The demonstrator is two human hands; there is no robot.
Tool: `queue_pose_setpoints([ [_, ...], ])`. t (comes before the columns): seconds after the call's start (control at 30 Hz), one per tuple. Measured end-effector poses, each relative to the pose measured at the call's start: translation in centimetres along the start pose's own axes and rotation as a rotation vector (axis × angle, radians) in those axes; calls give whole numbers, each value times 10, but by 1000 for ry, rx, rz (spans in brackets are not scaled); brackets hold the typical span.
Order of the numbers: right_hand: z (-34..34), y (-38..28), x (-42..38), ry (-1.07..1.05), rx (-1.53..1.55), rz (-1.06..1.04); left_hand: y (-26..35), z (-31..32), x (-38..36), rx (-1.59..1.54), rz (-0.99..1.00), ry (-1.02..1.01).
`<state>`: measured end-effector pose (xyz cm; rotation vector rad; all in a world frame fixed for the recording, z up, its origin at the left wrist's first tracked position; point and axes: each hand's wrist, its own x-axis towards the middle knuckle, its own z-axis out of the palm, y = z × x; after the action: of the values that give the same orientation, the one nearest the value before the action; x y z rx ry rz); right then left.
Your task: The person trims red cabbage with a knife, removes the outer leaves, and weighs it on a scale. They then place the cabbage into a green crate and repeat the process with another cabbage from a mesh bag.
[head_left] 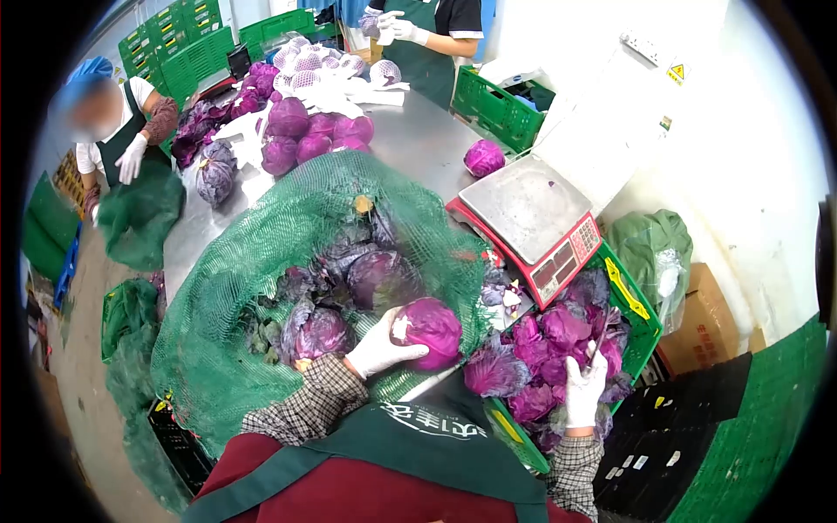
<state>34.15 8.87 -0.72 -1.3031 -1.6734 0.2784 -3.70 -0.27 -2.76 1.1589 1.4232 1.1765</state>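
My left hand (384,350), in a white glove, is closed around the lower left side of a smooth purple cabbage (428,333). Just behind it, an open green mesh sack (214,301) holds several darker cabbages (384,279) with loose outer leaves. Also gloved, my right hand (585,390) is closed on a slim knife (598,342) whose blade points up and away from me. It hovers over a green crate (641,336) full of purple cabbage leaves (542,349). The knife's handle is hidden in my fingers.
A red scale (532,218) stands right on the metal table (418,131), a cabbage (484,158) beside it. Trimmed cabbages (314,135) are piled further back. One person (122,131) stands left, another (436,44) at the far side. A carton (706,318) sits right.
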Motion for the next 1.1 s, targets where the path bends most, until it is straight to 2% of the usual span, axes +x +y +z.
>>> queue_pose_setpoints([
  [0.03, 8, -28, 0, -96, 250, 201, -2, 1, 0, 10, 28, -17],
  [0.07, 16, -38, -5, -279, 438, 464, 15, 1, -6, 72, -10, -73],
  [0.1, 37, -41, -14, -347, 409, 268, 14, -1, -6, 246, 115, -144],
  [0.13, 38, -91, -12, -472, 561, 558, 13, -2, -7, 417, 239, -212],
  [0.17, 49, -103, -17, -568, 682, 641, 33, -2, -13, 570, 253, -261],
  [0.2, 62, -103, -24, -622, 751, 622, 28, -4, -16, 608, 344, -246],
  [0.27, 83, -107, -36, -634, 787, 602, 19, -9, -22, 348, 185, -214],
  [0.3, 86, -107, -38, -644, 773, 605, 25, -6, -29, 36, -23, -223],
  [0.37, 90, -107, -41, -669, 743, 610, 24, 3, -29, -21, -37, -166],
  [0.47, 94, -101, -47, -693, 537, 377, 15, 21, -21, -207, -39, -5],
  [0.53, 88, -107, -47, -570, 314, -99, 12, 19, -15, -163, -77, -11],
  [0.6, 78, -114, -42, -624, 305, 55, 9, 19, -17, -16, -31, -70],
  [0.67, 72, -123, -33, -593, 386, 75, 13, 26, -23, 187, 18, -56],
  [0.8, 73, -114, -21, -724, 380, -84, 31, 38, -28, 504, 151, -37],
  [0.83, 69, -111, -18, -799, 423, 62, 33, 39, -29, 544, 165, -37],
  [0.93, 60, -120, -9, -701, 242, -230, 32, 43, -31, 584, 182, -29],
  [1.1, 76, -100, -17, -485, -53, -280, 32, 46, -30, 604, 196, -20],
])
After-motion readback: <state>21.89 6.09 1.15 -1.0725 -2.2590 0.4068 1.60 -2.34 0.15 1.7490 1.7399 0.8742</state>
